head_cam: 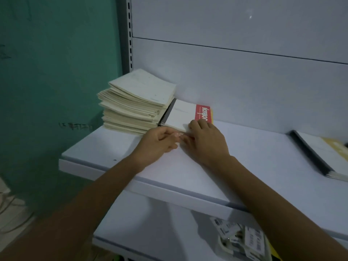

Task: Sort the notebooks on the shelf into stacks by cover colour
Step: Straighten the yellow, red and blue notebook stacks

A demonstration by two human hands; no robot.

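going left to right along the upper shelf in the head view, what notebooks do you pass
tall stack of cream notebooks → white notebook with a red band → black-spined notebook at the right edge

A green wall (47, 72) fills nine o'clock, dark scribbles (75, 126) on it. A slotted grey upright (129, 34) rises at eleven o'clock. Barcoded packets (243, 240) lie at five o'clock.
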